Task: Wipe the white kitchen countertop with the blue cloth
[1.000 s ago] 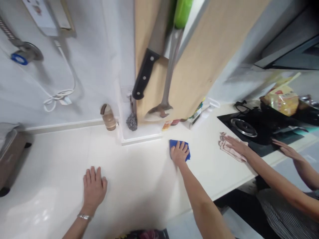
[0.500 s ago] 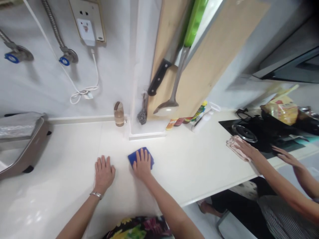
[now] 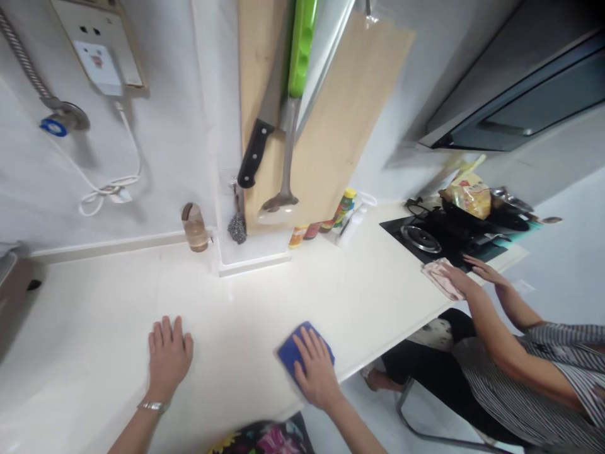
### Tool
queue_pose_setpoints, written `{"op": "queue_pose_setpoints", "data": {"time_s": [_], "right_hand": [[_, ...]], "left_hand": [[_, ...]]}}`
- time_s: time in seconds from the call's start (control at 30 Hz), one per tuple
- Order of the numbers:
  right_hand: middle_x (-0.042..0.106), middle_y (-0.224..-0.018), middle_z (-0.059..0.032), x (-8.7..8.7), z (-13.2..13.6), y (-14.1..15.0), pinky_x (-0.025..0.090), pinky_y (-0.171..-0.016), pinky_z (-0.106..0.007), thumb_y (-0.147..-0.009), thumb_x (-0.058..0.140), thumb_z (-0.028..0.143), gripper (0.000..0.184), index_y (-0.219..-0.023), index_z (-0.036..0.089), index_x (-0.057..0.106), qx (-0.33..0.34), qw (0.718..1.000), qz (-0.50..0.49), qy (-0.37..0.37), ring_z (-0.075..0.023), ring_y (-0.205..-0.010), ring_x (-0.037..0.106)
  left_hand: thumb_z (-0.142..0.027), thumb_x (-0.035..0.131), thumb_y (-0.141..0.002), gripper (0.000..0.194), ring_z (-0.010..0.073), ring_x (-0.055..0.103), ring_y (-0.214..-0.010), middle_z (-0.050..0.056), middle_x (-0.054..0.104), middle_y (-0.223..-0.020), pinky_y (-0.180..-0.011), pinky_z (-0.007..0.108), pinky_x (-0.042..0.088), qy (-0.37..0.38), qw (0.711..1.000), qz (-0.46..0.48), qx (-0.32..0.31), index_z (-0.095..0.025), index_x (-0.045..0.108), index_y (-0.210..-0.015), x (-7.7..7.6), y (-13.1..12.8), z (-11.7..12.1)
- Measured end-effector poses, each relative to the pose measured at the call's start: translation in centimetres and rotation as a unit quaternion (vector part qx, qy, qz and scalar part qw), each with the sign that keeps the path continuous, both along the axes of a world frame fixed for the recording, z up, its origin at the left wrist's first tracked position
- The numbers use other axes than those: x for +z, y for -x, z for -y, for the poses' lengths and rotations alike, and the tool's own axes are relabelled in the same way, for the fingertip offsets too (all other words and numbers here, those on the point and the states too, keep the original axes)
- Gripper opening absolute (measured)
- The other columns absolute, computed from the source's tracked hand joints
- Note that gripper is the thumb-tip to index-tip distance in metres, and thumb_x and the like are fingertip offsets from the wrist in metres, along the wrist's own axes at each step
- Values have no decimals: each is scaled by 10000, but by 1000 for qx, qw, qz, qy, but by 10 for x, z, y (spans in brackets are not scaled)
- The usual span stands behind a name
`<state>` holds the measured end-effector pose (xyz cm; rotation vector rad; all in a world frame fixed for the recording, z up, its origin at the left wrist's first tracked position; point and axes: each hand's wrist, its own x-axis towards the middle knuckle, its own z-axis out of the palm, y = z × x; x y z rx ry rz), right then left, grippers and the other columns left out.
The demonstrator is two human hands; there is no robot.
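On the white countertop (image 3: 227, 353) my left hand (image 3: 171, 353) lies flat with its fingers spread and nothing in it. A metal-banded watch or bracelet (image 3: 154, 405) circles that wrist. My right hand (image 3: 317, 372) rests on a folded blue cloth (image 3: 288, 353), pressing it to the counter close to the front edge. Its fingers are stretched out over the cloth, not wrapped round it. Part of the cloth is hidden under the palm.
On the right, another person's hand (image 3: 454, 279) presses a pale pink cloth (image 3: 435, 272) beside the black stove (image 3: 394, 232). A knife (image 3: 256, 153), a green-handled ladle (image 3: 289, 145) and a wire scrubber (image 3: 237, 228) hang at the wall ledge. A brownish bottle (image 3: 194, 228) stands left of it.
My right hand has slid the blue cloth rightward and toward the counter's front edge. The camera view has turned right; my left hand still lies flat. The other person's cloth has shifted toward the front edge.
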<state>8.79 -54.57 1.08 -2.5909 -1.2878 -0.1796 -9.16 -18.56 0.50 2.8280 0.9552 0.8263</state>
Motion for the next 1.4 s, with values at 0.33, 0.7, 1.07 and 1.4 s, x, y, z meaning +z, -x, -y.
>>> {"op": "queue_pose_setpoints", "data": {"time_s": [0.33,0.7,1.07,1.4], "right_hand": [[340,-1609,-100,-21,35,-153,295,-1187,-498,-996,313,354,548,-1508,183,412,-221,973,60,21,-292,-1498,252],[366,-1575,-187,-20,-54,-318,286,-1147,-571,-977,307,368,594,-1507,122,408,-351,935,44,27,-375,-1449,296],[303,-1598,-209,-7,-147,-350,252,-1128,-651,-965,263,359,628,-1522,89,372,-366,930,-9,14,-419,-1468,227],[255,-1637,-157,1,-156,-287,231,-1167,-586,-966,330,366,614,-1552,183,339,-285,957,-37,42,-365,-1486,222]], "left_hand": [[-238,386,-974,714,429,60,-1531,212,87,-1672,-1171,700,234,-22,999,-11,-28,-180,82,-1618,2,-1,-2],[-298,347,-978,717,429,86,-1532,150,44,-1691,-1160,700,243,-4,998,-59,-30,-253,31,-1620,6,-3,-11],[-312,362,-965,734,416,115,-1531,127,40,-1696,-1172,667,257,-14,997,-71,-34,-260,36,-1620,6,0,-13],[-331,379,-966,649,399,168,-1523,224,275,-1616,-1180,631,274,2,998,-68,7,-144,265,-1576,-4,6,-13]]}}
